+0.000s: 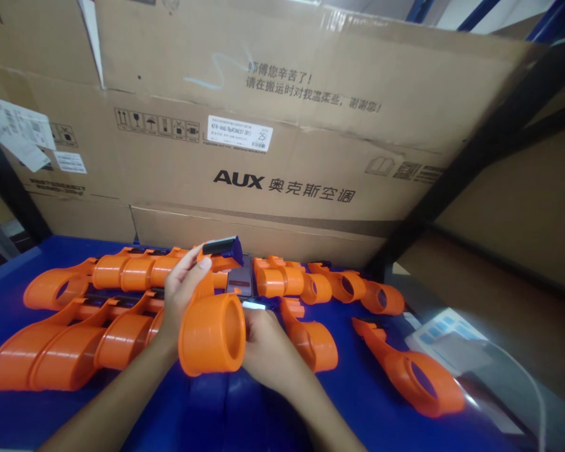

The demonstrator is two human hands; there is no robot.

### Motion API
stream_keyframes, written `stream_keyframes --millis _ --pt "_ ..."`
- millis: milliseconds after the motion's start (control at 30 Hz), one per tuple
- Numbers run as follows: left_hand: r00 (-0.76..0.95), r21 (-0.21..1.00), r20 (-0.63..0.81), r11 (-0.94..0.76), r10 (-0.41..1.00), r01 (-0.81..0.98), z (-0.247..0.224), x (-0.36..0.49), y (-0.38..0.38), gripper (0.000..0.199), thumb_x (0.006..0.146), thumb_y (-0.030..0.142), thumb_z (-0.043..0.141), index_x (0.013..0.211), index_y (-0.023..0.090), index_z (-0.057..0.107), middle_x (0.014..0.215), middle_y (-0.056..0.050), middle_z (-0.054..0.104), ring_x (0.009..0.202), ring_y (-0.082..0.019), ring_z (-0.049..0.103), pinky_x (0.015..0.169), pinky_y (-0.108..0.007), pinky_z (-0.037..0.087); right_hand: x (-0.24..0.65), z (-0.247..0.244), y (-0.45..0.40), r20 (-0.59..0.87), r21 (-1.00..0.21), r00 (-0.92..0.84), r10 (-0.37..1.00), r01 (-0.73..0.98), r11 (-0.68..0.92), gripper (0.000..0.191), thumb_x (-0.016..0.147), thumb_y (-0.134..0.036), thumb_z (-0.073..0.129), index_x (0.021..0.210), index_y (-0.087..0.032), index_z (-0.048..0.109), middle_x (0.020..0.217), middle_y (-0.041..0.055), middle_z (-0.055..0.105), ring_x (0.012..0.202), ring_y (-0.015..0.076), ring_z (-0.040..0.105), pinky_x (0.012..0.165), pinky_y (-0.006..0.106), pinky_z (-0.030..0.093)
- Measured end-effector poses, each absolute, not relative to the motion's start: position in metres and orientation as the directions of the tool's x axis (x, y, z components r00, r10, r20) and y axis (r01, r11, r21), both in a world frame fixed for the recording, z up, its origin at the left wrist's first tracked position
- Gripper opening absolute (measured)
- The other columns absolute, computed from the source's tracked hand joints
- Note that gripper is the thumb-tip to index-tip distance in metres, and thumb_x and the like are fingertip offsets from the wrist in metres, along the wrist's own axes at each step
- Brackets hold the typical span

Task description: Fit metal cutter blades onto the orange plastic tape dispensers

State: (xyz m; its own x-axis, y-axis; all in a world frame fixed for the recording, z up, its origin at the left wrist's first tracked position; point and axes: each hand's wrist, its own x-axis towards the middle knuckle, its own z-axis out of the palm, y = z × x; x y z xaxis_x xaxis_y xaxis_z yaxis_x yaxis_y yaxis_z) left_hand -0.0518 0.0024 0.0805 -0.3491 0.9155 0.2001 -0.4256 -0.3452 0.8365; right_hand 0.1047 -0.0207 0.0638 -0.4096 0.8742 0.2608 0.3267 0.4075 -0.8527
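Note:
An orange plastic part (pixel 211 333) with a wide ring at its lower end and a dark blue and black piece (pixel 223 250) at its top is held up near the middle. My left hand (pixel 184 289) is closed round its upper arm, the thumb lying along it. Just right of the ring is my right hand (pixel 263 342), its fingers curled and partly hidden behind the ring. A small white-topped object (pixel 254 306) shows at the top of my right hand; what it is cannot be made out.
Rows of similar orange parts (pixel 136 273) lie on the blue surface (pixel 339 402) at left and right. One orange part (pixel 424 383) lies apart at right, beside a clear plastic bag (pixel 480 358). A large cardboard box (pixel 169 169) stands behind, near a dark slanted post (pixel 452 169).

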Motion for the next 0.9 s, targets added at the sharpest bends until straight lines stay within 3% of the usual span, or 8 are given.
stream_keyframes --millis 100,200,333,433,500,700,900 --pt "-0.267 0.824 0.238 -0.339 0.934 -0.453 0.079 -0.051 0.004 0.045 0.078 0.045 0.082 0.113 0.018 0.074 0.098 -0.007 0.077 0.089 -0.025 0.074 0.076 -0.031 0.058 0.109 0.064 -0.018 0.283 -0.838 -0.39 0.876 0.343 0.424 0.015 0.086 -0.028 0.065 0.076 -0.02 0.072 0.068 -0.0005 0.07 0.06 0.017 0.06 0.054 0.024 0.041" --pt "-0.212 0.838 0.291 -0.355 0.933 -0.415 0.078 -0.049 0.001 0.041 0.08 0.041 0.08 0.113 0.018 0.072 0.091 -0.006 0.075 0.081 -0.022 0.071 0.074 -0.031 0.057 0.121 0.061 -0.012 0.364 -0.78 -0.261 0.894 0.439 0.445 0.024 0.096 -0.033 0.056 0.082 -0.021 0.072 0.064 -0.0004 0.067 0.056 0.0159 0.058 0.051 0.024 0.038" --pt "-0.202 0.871 0.264 -0.323 0.943 -0.37 0.069 -0.04 -0.005 0.04 0.08 0.038 0.08 0.114 0.021 0.068 0.073 0.002 0.066 0.06 -0.012 0.06 0.057 -0.022 0.049 0.136 0.059 -0.007 0.464 -0.684 -0.132 0.876 0.576 0.449 0.023 0.1 -0.037 0.054 0.098 -0.02 0.07 0.061 -0.0013 0.061 0.054 0.0159 0.057 0.05 0.025 0.037" --pt "-0.09 0.881 0.183 -0.204 0.979 -0.426 0.058 -0.029 -0.008 0.045 0.08 0.04 0.08 0.118 0.022 0.064 0.067 0.004 0.061 0.053 -0.012 0.057 0.05 -0.021 0.043 0.141 0.06 -0.008 0.508 -0.636 -0.174 0.844 0.585 0.503 0.031 0.098 -0.037 0.059 0.124 -0.02 0.064 0.076 0.0017 0.07 0.062 0.018 0.064 0.054 0.026 0.044" --pt "-0.027 0.872 0.15 -0.145 0.988 -0.467 0.051 -0.022 -0.008 0.045 0.082 0.042 0.078 0.119 0.023 0.062 0.068 0.005 0.059 0.052 -0.012 0.057 0.05 -0.021 0.043 0.141 0.06 -0.009 0.542 -0.586 -0.175 0.822 0.623 0.519 0.038 0.097 -0.037 0.062 0.131 -0.02 0.06 0.086 0.0049 0.074 0.069 0.0206 0.069 0.057 0.028 0.048" --pt "0.02 0.873 0.107 -0.084 0.994 -0.481 0.042 -0.019 -0.002 0.052 0.079 0.044 0.081 0.122 0.023 0.059 0.064 0.008 0.056 0.049 -0.01 0.054 0.051 -0.021 0.044 0.143 0.056 -0.006 0.648 -0.45 -0.182 0.74 0.692 0.564 0.032 0.1 -0.034 0.056 0.127 -0.02 0.066 0.097 0.0101 0.078 0.084 0.0258 0.075 0.072 0.034 0.057" --pt "0.121 0.906 0.12 -0.059 0.985 -0.418 0.042 -0.02 0.0 0.047 0.085 0.044 0.077 0.121 0.025 0.055 0.059 0.007 0.058 0.046 -0.009 0.051 0.05 -0.019 0.041 0.144 0.054 -0.006 0.702 -0.363 -0.191 0.686 0.733 0.575 0.03 0.097 -0.031 0.059 0.123 -0.019 0.068 0.102 0.0117 0.079 0.09 0.0275 0.075 0.079 0.038 0.058"
